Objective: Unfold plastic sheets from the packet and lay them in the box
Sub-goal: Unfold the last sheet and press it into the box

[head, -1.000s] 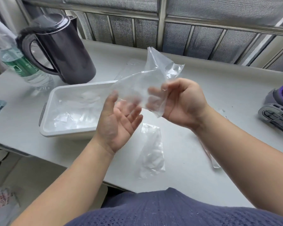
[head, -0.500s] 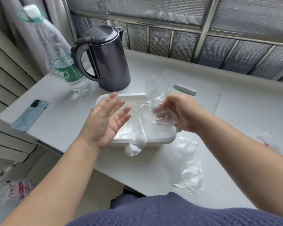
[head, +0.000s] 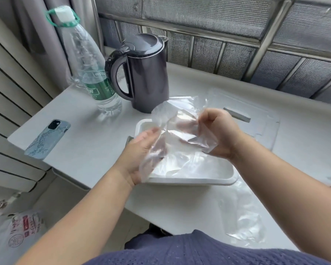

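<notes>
The thin clear plastic sheet point(head: 182, 131) is held up right over the white rectangular plastic box point(head: 189, 181), half opened and crumpled. The right hand point(head: 218, 134) pinches one side with curled fingers. The left hand point(head: 139, 150) grips the other, its fingers point(head: 158, 150) showing through the film. Looks like the unfolding step (nothing laid yet). Next I'd guess: pull it flat, then lower it in. The clear plastic packet point(head: 243, 217) lies on the white bench point(head: 94, 142) beside the box.

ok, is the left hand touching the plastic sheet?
Touching. Head view: the plastic sheet drapes over the fingers of the left hand, which show through it.
</notes>
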